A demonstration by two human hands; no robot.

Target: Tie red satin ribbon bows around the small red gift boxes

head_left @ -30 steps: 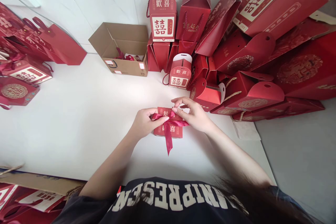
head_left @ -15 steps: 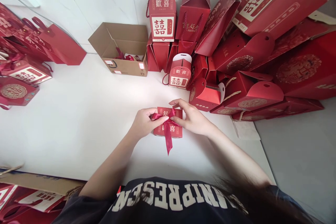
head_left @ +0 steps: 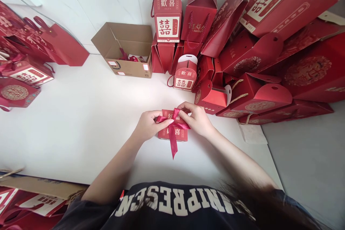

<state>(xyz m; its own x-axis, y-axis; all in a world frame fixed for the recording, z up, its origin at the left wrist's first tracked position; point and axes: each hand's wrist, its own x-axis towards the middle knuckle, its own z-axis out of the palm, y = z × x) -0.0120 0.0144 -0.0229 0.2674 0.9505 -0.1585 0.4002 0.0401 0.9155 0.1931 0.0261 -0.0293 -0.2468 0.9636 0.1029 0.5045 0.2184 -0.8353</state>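
Since half a second ago, the right hand (head_left: 198, 119) is drawing back in towards the knot, its fingers now curling tight on the right loop of the dark red satin ribbon (head_left: 172, 129) instead of fanning out over it. Opposite, at nine o'clock of the knot, the left hand (head_left: 147, 125) is pinching the left loop between thumb and fingertips, apparently so the bow keeps its shape while both sides are being pulled. Beneath them the small red printed cardboard gift box (head_left: 173, 133) is lying flat on the white tabletop (head_left: 81, 122), with the open brown cardboard carton (head_left: 126, 48) sitting at eleven o'clock and a heap of red paper gift bags (head_left: 256, 61) leaning at two o'clock.
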